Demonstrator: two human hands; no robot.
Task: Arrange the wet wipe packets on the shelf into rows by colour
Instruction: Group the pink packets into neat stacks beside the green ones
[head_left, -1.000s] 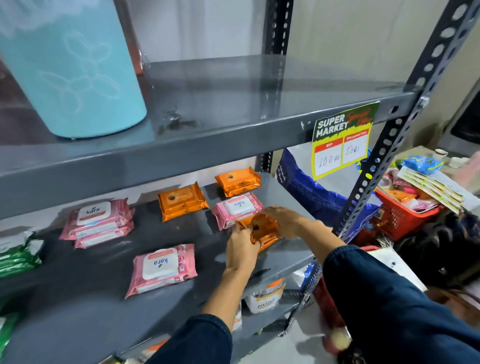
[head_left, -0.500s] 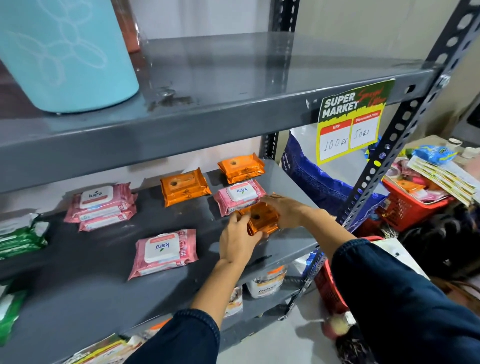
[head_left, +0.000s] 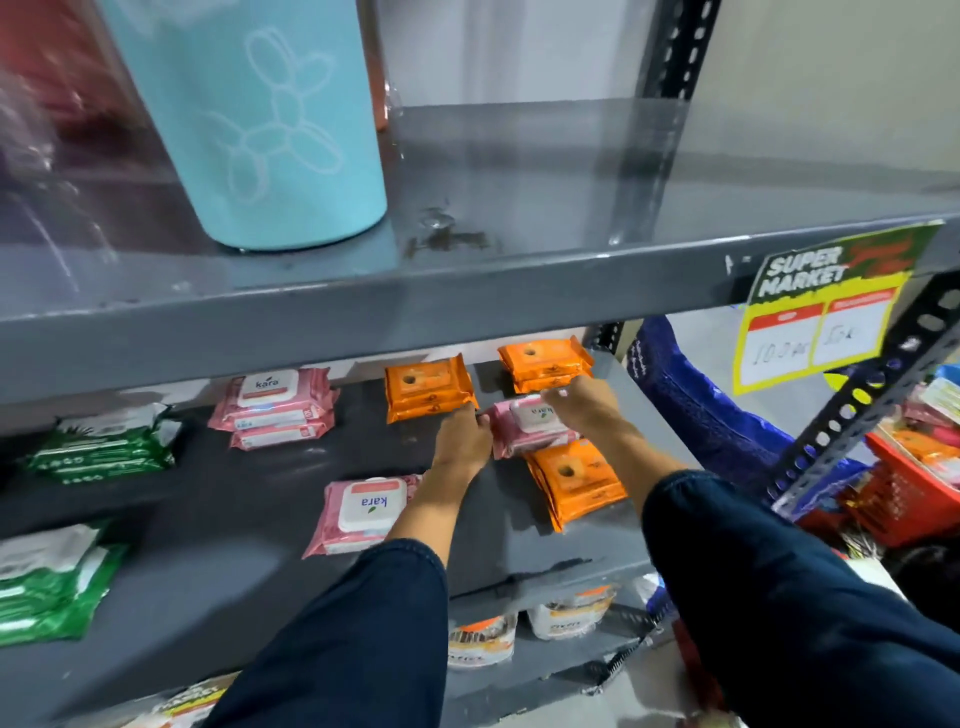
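The orange stack the hands held a moment ago now lies released on the shelf, just nearer than them. Both have gone to the pink packet: left hand grips its left end, right hand its top, likely bound for the pink row.

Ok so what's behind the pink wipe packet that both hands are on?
Directly behind that pink packet is a stack of orange packets at the back right of the shelf. The right hand covers the stack's front edge, so any gap between them is hidden.
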